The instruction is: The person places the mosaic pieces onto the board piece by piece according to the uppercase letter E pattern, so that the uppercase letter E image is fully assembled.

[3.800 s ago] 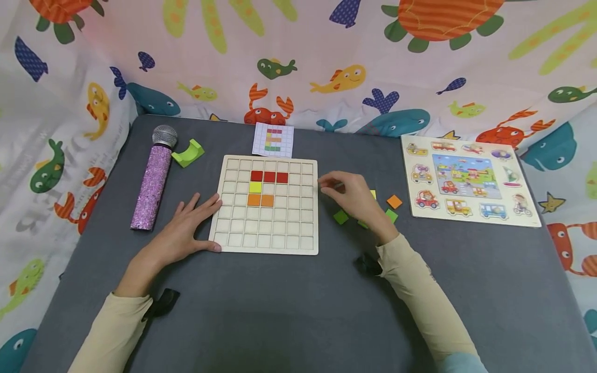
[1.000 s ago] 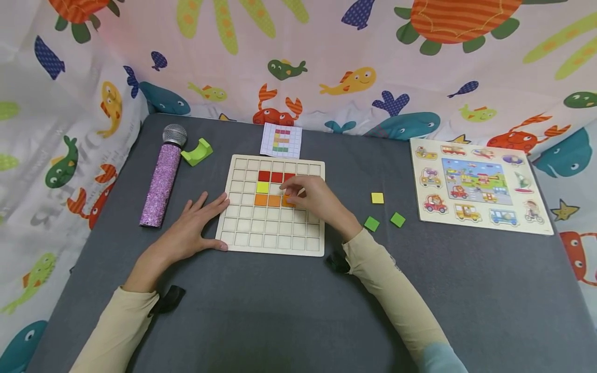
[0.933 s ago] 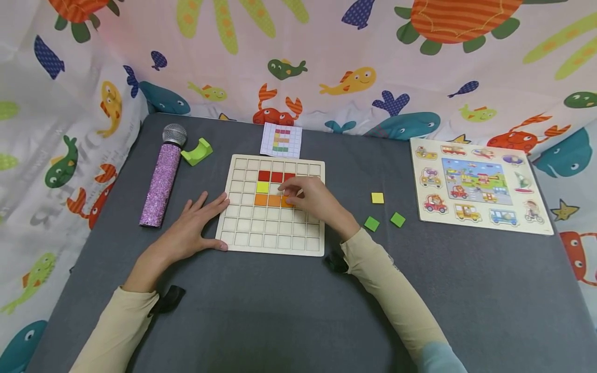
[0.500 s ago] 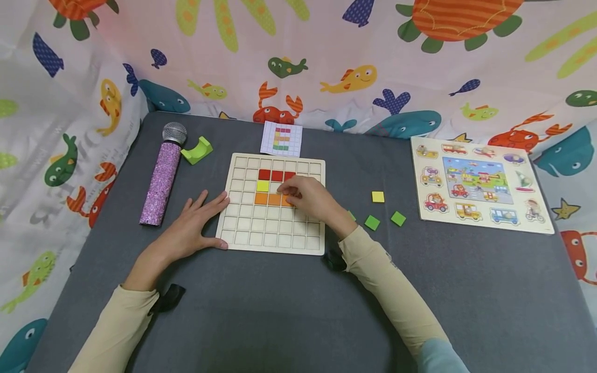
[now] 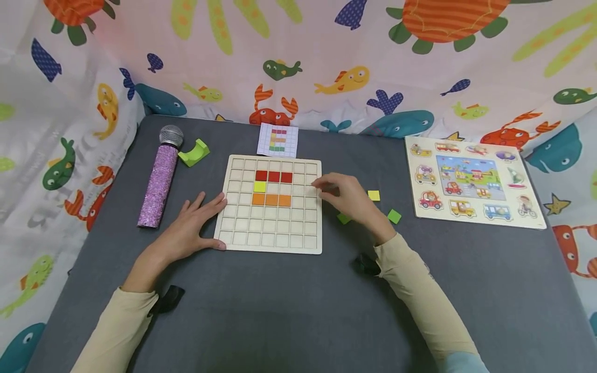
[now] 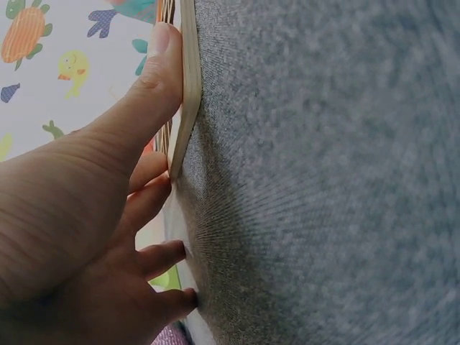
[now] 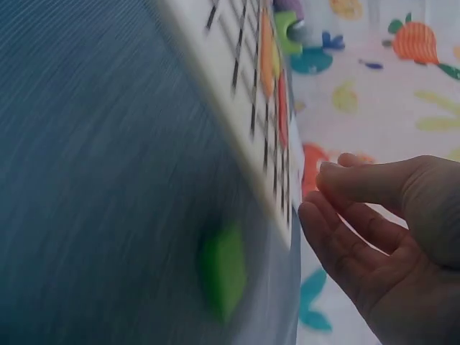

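Observation:
A wooden grid board [image 5: 268, 240] lies on the grey table, bearing a row of three red tiles [image 5: 274, 176], one yellow tile [image 5: 259, 186] and a row of three orange tiles [image 5: 271, 200]. My left hand [image 5: 191, 225] rests at the board's left edge, fingers spread and thumb at the near corner. Over the board's right edge hovers my right hand [image 5: 347, 198]; the right wrist view shows nothing between its loosely bent fingers and thumb. Beside it lie a loose yellow tile [image 5: 373, 195] and green tiles [image 5: 394, 216], some possibly hidden under the wrist.
Behind the board is a small card [image 5: 278, 140] printed with a coloured grid pattern. A glittery purple microphone [image 5: 158, 178] and a curved green block [image 5: 194, 153] sit at the left. A vehicle picture puzzle [image 5: 473, 181] lies at the right.
A third orange tile, earlier loose on the table, now sits in the orange row. My right hand has let it go and drawn back rightward. The left hand stays at the board.

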The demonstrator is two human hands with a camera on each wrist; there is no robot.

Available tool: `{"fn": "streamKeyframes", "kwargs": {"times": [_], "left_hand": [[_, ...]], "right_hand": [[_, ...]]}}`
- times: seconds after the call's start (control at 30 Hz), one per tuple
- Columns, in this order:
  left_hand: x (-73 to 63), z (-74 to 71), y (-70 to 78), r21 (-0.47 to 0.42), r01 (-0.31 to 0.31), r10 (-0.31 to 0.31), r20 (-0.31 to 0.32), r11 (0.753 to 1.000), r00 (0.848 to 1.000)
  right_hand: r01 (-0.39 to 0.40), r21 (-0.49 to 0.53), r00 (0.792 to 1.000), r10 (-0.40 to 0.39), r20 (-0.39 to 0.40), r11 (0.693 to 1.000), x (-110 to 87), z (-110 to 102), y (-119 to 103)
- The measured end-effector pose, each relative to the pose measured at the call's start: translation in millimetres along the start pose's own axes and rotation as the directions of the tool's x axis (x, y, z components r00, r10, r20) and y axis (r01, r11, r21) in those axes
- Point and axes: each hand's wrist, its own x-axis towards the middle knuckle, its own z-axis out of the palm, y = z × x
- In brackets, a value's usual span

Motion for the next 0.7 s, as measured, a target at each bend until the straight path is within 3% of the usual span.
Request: {"fn": "streamKeyframes", "kwargs": {"times": [0.33, 0.7], "left_hand": [[-0.7, -1.6, 2.2, -0.003, 0.005, -0.005, 0.006, 1.0, 1.0], [-0.6, 0.0, 2.3, 0.001, 0.0, 0.0, -0.009, 1.0, 1.0]], "right_hand": [[-0.129, -0.192, 0.989, 0.112, -0.097, 0.973, -49.2, -51.6, 52.5], [-0.084, -0.189, 0.991, 0.062, -0.121, 0.978, -58.0, -55.7, 67.4]]}}
